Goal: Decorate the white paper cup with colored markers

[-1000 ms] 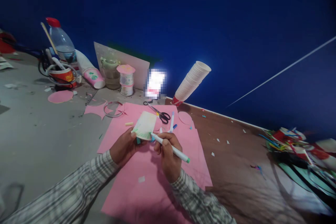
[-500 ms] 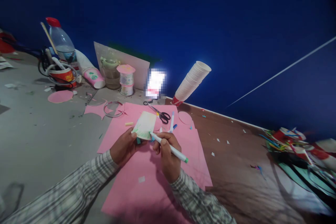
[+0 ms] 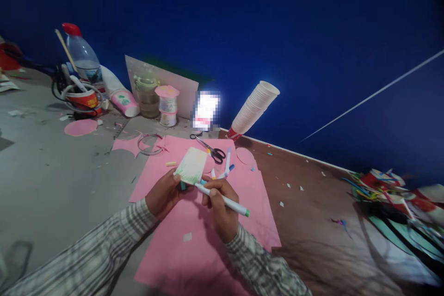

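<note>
My left hand point(image 3: 165, 194) is closed around the lower left of a white paper cup point(image 3: 194, 162), tilted above the pink paper point(image 3: 166, 259). Short green strokes run along the cup's near edge. A white marker point(image 3: 225, 202) with a green end is gripped in my right hand point(image 3: 222, 206). Its tip is at the cup's near edge; whether it touches cannot be made out. A small blue-green thing point(image 3: 183, 185) shows under the cup, partly hidden by my fingers. Just beyond lie black-handled scissors point(image 3: 217, 153) and a blue marker point(image 3: 227, 163).
A tall leaning stack of paper cups point(image 3: 253, 110) stands by the blue wall. At the back are a decorated pink-and-white paper piece point(image 3: 168, 105), a jar point(image 3: 147, 97), a bottle point(image 3: 85, 55) and a red cup of tools point(image 3: 83, 101). A tape roll point(image 3: 150, 144) lies left; craft scraps point(image 3: 385, 189) pile up right.
The marker's tip has moved slightly down and left, from the cup's side to its near edge. More green strokes show on the cup. My left hand has hardly moved.
</note>
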Motion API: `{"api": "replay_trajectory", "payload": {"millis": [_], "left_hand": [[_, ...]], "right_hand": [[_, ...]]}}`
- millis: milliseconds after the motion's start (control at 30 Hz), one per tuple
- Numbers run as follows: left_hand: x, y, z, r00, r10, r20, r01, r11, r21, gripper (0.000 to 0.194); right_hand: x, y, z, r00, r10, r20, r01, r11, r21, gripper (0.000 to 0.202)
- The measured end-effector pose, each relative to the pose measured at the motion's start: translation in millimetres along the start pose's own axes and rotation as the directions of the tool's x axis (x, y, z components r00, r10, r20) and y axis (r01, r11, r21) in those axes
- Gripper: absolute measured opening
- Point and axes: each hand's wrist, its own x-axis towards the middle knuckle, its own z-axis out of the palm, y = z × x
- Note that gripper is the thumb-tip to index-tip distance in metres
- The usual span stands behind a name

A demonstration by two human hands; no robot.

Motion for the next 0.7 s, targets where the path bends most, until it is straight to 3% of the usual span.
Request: {"api": "replay_trajectory", "payload": {"millis": [200, 367, 700], "left_hand": [[-0.1, 0.5, 0.3, 1.0, 0.005, -0.011, -0.005, 1.0, 0.011, 0.037], [0.5, 0.2, -2.0, 1.0, 0.018, -0.005, -0.018, 1.0, -0.023, 0.036], [0.1, -0.1, -3.3, 1.0, -0.017, -0.023, 0.016, 0.999, -0.046, 0.035]], "right_hand": [[4.0, 3.4, 1.0, 0.992, 0.083, -0.093, -0.067, 0.983, 0.169, 0.016], [7.0, 1.6, 1.9, 0.982, 0.069, -0.176, -0.038, 0.983, 0.178, 0.019], [2.0, -2.3, 1.2, 0.995, 0.097, -0.032, -0.094, 0.992, 0.085, 0.012]]}}
